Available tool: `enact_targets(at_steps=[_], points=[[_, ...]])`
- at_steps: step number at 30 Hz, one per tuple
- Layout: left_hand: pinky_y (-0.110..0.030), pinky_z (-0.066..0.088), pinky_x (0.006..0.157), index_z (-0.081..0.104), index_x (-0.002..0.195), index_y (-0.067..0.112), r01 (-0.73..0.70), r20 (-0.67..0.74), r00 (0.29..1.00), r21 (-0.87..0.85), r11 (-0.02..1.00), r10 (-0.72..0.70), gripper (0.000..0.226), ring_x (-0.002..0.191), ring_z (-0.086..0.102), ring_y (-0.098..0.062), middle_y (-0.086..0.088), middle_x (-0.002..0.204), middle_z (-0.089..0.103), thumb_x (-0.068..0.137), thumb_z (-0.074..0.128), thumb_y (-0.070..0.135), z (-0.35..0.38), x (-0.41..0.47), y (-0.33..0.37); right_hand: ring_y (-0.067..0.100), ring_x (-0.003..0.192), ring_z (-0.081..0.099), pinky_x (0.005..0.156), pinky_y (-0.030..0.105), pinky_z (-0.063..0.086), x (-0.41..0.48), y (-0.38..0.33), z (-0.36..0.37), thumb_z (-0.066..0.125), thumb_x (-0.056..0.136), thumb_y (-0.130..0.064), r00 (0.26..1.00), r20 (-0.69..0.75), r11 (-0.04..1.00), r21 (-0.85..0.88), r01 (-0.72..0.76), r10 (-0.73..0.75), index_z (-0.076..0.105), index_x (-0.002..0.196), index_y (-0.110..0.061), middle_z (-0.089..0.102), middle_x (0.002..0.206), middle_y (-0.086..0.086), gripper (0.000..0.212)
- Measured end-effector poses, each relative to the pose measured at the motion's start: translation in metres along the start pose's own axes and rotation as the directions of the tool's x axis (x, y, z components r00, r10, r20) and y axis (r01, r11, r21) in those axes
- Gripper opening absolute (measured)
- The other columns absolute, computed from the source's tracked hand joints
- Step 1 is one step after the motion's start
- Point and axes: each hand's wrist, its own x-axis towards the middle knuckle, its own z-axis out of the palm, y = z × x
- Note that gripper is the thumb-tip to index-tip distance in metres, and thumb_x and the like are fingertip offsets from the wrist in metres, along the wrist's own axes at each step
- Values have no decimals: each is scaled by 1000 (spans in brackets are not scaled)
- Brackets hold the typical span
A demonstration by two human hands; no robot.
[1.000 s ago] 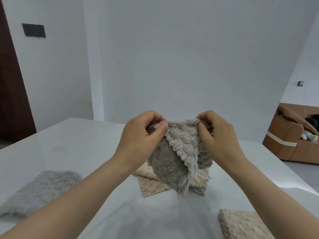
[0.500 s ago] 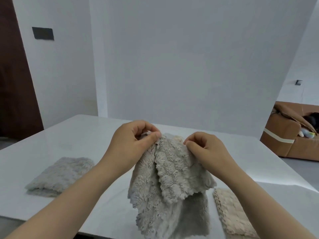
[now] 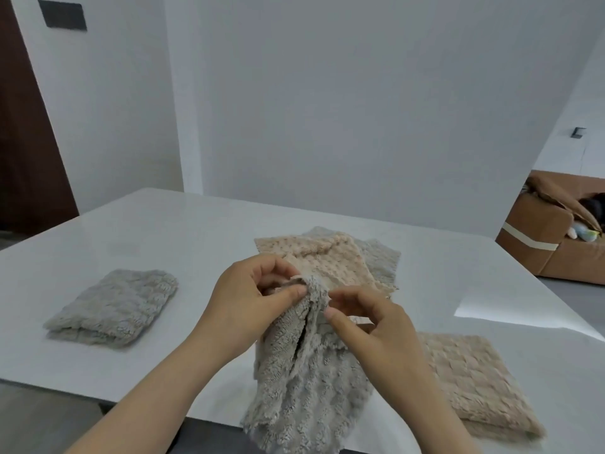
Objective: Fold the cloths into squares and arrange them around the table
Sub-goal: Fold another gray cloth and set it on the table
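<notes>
Left hand (image 3: 252,296) pinches top edge of grey cloth (image 3: 304,381); right hand (image 3: 373,329) pinches same edge just beside; it hangs over bench (image 3: 196,244) front edge.

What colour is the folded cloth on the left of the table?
Grey. The folded cloth shows best in the head view.

The left hand (image 3: 252,296) pinches the grey cloth (image 3: 304,388) at its top edge between thumb and fingers; the right hand (image 3: 376,332), fingers curled, pinches it just beside.
</notes>
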Motion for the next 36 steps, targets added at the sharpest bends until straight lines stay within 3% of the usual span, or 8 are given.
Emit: enact_targets(at_steps=[4, 8, 16, 20, 24, 28, 33, 36], points=[[-41, 55, 77, 70, 81, 25, -40, 23, 999, 2, 999, 39, 8, 75, 70, -21, 0, 76, 74, 80, 73, 18, -1, -1, 3, 2, 85, 68, 69, 18, 54, 1, -1, 8, 76, 78, -28, 1000, 20, 998, 69, 2, -4, 71, 97, -35, 71, 92, -19, 20], [-41, 55, 78, 72, 83, 28, -78, 65, 995, -1, 997, 78, 14, 77, 70, -11, 6, 79, 75, 82, 70, 14, -1, -4, 6, 6, 81, 69, 67, 19, 53, 4, -1, 11, 74, 81, -25, 998, 25, 995, 87, 48, -50, 73, 95, -33, 72, 90, -15, 16], [-14, 44, 58, 74, 86, 31, -49, 139, 989, 38, 998, 43, 22, 57, 51, -4, 3, 82, 72, 72, 80, 15, -8, -3, 3, 4, 74, 64, 61, 14, 47, 12, 4, 5, 61, 89, -15, 987, -43, 987, -44, 156, -157, 68, 77, -28, 69, 75, -14, 19], [-8, 40, 54, 74, 80, 31, -62, 162, 986, 195, 979, 30, 17, 53, 50, 1, 16, 67, 66, 69, 82, 22, -18, -5, -2, 6, 68, 58, 58, 18, 43, 20, 8, -5, 55, 86, -28, 965, -97, 954, -204, 219, -242, 58, 75, -28, 63, 73, -11, 11], [-10, 37, 49, 73, 73, 25, -61, 115, 993, 273, 960, 31, 10, 49, 46, -2, 14, 55, 59, 69, 82, 28, -27, -4, -8, 10, 69, 58, 61, 24, 45, 25, 9, -19, 52, 89, -33, 948, -61, 904, -325, 277, -312, 59, 83, -26, 63, 69, -9, 12], [-13, 42, 53, 74, 70, 23, -27, 52, 999, 183, 983, 17, 11, 55, 55, -2, 5, 64, 69, 68, 83, 29, -38, -4, -11, 5, 66, 57, 58, 21, 44, 31, 10, -32, 57, 93, -30, 936, -41, 841, -453, 295, -350, 61, 87, -25, 61, 69, -13, 9], [-31, 46, 65, 75, 72, 24, -4, -101, 995, 42, 999, 8, 8, 64, 60, -25, -12, 72, 71, 71, 82, 22, -43, 1, -18, -2, 71, 57, 65, 21, 46, 34, 18, -41, 62, 91, -21, 938, 97, 768, -549, 330, -334, 64, 97, -28, 60, 78, -19, 9], [-30, 50, 67, 75, 72, 22, 5, -157, 988, 2, 1000, -4, 9, 65, 64, -14, -6, 72, 73, 74, 78, 14, -43, 2, -22, 0, 78, 57, 71, 24, 50, 34, 25, -49, 63, 90, -21, 928, 201, 728, -576, 372, -314, 65, 104, -27, 61, 87, -18, 16]])
